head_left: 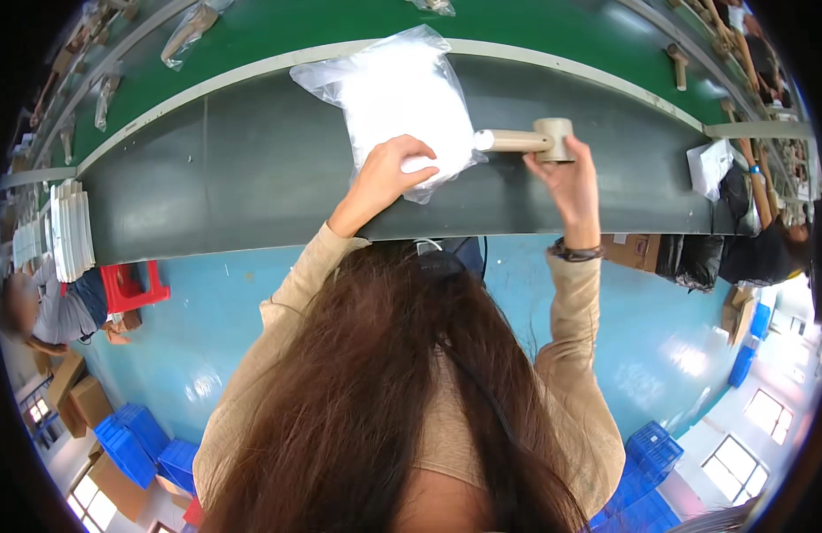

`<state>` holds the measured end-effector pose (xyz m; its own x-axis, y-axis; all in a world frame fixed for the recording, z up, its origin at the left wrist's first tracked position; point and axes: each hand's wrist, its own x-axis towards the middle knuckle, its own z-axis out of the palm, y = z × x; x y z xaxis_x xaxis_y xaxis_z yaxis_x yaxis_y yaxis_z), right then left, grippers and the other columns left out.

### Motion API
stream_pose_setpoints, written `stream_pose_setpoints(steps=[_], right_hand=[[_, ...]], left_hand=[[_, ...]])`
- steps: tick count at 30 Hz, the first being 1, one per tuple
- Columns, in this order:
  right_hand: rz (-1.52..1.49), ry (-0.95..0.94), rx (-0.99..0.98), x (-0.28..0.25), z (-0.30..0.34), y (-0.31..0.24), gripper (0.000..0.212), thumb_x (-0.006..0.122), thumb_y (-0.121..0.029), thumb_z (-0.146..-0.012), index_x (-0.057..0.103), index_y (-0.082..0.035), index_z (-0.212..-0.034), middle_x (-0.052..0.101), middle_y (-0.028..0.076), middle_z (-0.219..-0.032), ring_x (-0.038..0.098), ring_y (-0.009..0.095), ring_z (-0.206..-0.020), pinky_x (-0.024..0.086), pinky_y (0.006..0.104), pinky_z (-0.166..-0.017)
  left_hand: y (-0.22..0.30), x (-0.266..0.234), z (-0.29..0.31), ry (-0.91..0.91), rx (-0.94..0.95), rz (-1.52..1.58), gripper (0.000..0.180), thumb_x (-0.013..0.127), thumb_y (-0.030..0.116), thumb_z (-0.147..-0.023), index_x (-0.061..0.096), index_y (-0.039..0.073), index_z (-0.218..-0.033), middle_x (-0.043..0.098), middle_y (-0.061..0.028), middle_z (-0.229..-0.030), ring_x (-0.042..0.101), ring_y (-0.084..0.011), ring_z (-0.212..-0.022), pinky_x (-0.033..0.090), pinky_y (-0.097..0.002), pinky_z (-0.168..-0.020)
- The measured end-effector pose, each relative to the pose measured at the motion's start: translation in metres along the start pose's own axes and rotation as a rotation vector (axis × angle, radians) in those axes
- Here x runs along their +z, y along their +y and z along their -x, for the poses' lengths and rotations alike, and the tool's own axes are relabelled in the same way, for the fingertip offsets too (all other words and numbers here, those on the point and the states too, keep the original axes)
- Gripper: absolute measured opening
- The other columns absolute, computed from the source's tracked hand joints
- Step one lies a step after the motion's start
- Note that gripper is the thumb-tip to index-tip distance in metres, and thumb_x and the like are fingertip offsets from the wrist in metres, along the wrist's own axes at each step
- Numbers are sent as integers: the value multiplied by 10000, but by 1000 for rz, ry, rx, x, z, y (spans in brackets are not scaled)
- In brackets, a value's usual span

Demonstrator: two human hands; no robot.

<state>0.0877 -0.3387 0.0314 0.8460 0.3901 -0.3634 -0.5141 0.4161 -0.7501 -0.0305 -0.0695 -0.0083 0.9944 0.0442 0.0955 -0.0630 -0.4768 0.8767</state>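
A thick stack of clear plastic bags [402,98], bright white in the glare, lies on the dark work surface in front of me. My left hand [395,169] rests at its near edge, thumb and curled fingers pinching the film of a bag. Out to the right, my right hand [566,169] grips a beige hair-dryer-shaped appliance [518,140] by its short round head. Its slim handle points left, and the pale handle tip is close to the right side of the bags. The fingers partly cover the head.
Beyond a pale rail, a green conveyor belt [287,35] carries bagged appliances [191,35] and one bare appliance [678,67]. White sheets [71,231] are stacked at the far left. A white bag [710,169] lies at the right end. Other people sit at both sides; a red stool [131,289] stands left.
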Motion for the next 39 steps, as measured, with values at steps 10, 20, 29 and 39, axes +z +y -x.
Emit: stream_pose_setpoints(steps=[10,20,29,39], right_hand=[[105,205,-366,6,46,49,449,513,-240,-939,399,12,-1294,497,197,-1250,569,336,-1080,507,494,-938],[743,288,-909,59,68,94,678,630,-121,-849,280,-6,-1419,401,157,-1330,412,269,-1239,319,370,-1055],[1007,351,-902,36,79,101,730,668,-52,-791,287,11,-1410,410,166,-1300,428,270,-1203,331,390,-1047],[914,301,-1053,44,67,119,764,677,-63,-774,264,24,-1411,380,165,-1315,418,274,-1211,339,399,-1047]], left_hand=[[5,14,7,166,174,-365,153,740,144,-762,697,37,-863,649,-81,-940,613,-263,-900,489,-340,-822],[11,4,-5,92,-186,46,176,778,137,-751,714,-4,-834,715,-116,-754,694,-157,-689,524,-257,-666],[-20,-1,-6,-7,-325,327,160,732,105,-820,711,-27,-908,716,-67,-836,657,-98,-778,507,-231,-720],[-19,3,-4,136,-271,469,165,679,78,-872,666,-21,-1003,667,-18,-828,587,-58,-737,455,-195,-668]])
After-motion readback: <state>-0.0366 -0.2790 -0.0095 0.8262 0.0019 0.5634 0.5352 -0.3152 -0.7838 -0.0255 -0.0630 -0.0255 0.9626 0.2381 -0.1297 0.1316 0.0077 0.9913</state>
